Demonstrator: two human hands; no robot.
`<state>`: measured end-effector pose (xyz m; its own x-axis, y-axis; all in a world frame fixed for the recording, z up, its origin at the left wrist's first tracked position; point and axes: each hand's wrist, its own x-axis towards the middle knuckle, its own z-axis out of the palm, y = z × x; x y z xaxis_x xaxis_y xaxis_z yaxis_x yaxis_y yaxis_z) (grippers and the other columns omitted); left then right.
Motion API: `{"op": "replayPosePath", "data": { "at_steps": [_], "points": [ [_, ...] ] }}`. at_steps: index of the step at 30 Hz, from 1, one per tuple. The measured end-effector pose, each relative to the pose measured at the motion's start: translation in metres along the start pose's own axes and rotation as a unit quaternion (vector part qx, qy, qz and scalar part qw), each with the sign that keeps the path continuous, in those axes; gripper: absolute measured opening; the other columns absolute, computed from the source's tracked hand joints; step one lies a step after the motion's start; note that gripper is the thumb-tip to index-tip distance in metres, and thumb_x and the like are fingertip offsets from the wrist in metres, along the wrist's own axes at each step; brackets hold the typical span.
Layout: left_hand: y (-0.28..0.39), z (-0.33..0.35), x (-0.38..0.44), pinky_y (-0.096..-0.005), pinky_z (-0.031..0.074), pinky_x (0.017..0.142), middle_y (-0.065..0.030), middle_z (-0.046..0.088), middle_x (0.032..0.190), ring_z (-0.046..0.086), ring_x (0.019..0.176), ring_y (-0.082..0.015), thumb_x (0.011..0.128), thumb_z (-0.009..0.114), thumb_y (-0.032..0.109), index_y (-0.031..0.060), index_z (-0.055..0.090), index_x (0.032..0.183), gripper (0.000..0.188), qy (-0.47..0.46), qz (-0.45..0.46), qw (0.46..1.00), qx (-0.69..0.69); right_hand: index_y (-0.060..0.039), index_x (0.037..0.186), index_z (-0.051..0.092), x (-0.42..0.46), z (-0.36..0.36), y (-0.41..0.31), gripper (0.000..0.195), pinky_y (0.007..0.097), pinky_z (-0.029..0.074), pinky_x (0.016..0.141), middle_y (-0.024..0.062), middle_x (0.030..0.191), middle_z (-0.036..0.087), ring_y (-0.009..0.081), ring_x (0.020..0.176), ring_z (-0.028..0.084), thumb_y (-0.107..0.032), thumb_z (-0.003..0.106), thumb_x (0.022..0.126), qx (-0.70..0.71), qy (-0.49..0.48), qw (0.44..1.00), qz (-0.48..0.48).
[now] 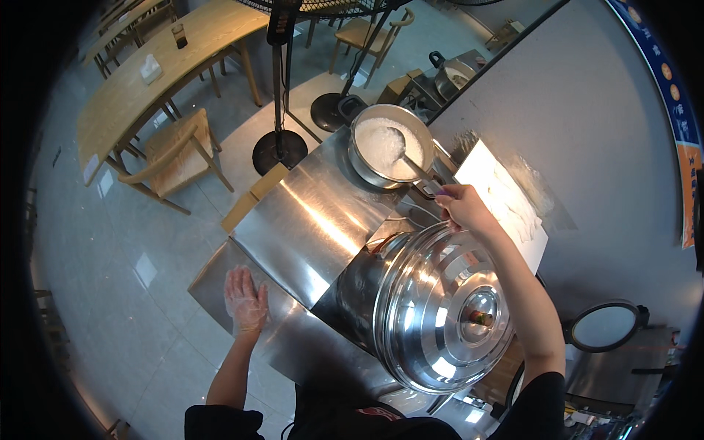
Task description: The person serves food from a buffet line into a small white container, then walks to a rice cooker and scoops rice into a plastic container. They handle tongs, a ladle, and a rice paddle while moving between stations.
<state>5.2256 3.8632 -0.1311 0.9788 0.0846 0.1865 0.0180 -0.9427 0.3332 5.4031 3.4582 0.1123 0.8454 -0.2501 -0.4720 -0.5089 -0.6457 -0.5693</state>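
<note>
My right hand [461, 204] grips the handle of a metal ladle [416, 168], whose bowl lies in white, foamy-looking contents [379, 144] that could be porridge. They fill much of a steel pot [360, 168] with dark side handles. In a clear plastic glove, my left hand [245, 300] is over the lower steel counter [286, 330], palm down and holding nothing; I cannot tell whether it touches the metal. Under my right forearm is a large domed steel lid [440, 324] with a small knob, on a wide steel vessel [352, 291].
A raised steel worktop [297, 225] lies left of the vessel. Beyond the pot are fan stands [279, 148]. A wooden chair [181, 148] and long table [198, 33] stand at the upper left. To the right, a white board [495, 192] leans near the grey wall [583, 126].
</note>
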Motion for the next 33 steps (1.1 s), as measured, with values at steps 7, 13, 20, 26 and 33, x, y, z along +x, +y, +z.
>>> {"op": "replayPosePath", "data": {
  "at_steps": [7, 13, 20, 26, 33],
  "points": [
    [-0.002, 0.002, -0.003, -0.0496, 0.029, 0.107, -0.0173, 0.046, 0.135, 0.038, 0.129, -0.0385, 0.084, 0.062, 0.027, 0.0026, 0.046, 0.133, 0.057, 0.012, 0.010, 1.000, 0.001, -0.0075, 0.121, 0.059, 0.008, -0.024, 0.000, 0.037, 0.0442, 0.051, 0.064, 0.0214, 0.079, 0.065, 0.0365, 0.072, 0.065, -0.015, 0.057, 0.084, -0.427, 0.188, 0.861, -0.203],
    [-0.003, 0.003, -0.003, -0.0496, 0.029, 0.107, -0.0174, 0.045, 0.136, 0.038, 0.129, -0.0392, 0.083, 0.064, 0.027, 0.0033, 0.044, 0.134, 0.059, 0.018, 0.018, 1.000, -0.005, -0.0066, 0.119, 0.059, 0.055, -0.018, 0.016, 0.035, 0.0428, 0.052, 0.060, 0.0195, 0.076, 0.065, 0.0333, 0.068, 0.065, -0.014, 0.054, 0.085, -0.496, 0.200, 0.824, -0.188],
    [0.000, 0.000, -0.002, -0.0499, 0.027, 0.108, -0.0165, 0.045, 0.137, 0.036, 0.131, -0.0384, 0.084, 0.062, 0.027, 0.0032, 0.045, 0.134, 0.058, 0.006, 0.009, 1.000, -0.009, -0.0010, 0.102, 0.066, 0.044, -0.016, 0.041, 0.024, 0.0405, 0.052, 0.066, 0.0192, 0.078, 0.067, 0.0302, 0.072, 0.067, -0.015, 0.056, 0.085, -0.353, 0.098, 0.923, -0.118],
    [-0.001, 0.004, -0.004, -0.0498, 0.027, 0.108, -0.0164, 0.045, 0.137, 0.035, 0.131, -0.0377, 0.084, 0.062, 0.028, 0.0024, 0.045, 0.133, 0.058, 0.016, 0.008, 1.000, -0.010, 0.0025, 0.108, 0.066, 0.008, -0.037, 0.012, 0.030, 0.0340, 0.049, 0.063, 0.0120, 0.073, 0.064, 0.0207, 0.068, 0.062, -0.018, 0.061, 0.087, -0.103, -0.044, 0.994, 0.012],
    [-0.001, 0.002, -0.002, -0.0495, 0.027, 0.108, -0.0170, 0.045, 0.136, 0.036, 0.130, -0.0380, 0.085, 0.062, 0.028, 0.0020, 0.045, 0.133, 0.057, 0.021, 0.020, 1.000, -0.005, -0.0019, 0.108, 0.066, 0.003, -0.042, -0.004, 0.027, 0.0336, 0.048, 0.057, 0.0111, 0.071, 0.064, 0.0196, 0.060, 0.060, -0.016, 0.060, 0.086, -0.190, 0.022, 0.975, -0.114]
  ]
}}
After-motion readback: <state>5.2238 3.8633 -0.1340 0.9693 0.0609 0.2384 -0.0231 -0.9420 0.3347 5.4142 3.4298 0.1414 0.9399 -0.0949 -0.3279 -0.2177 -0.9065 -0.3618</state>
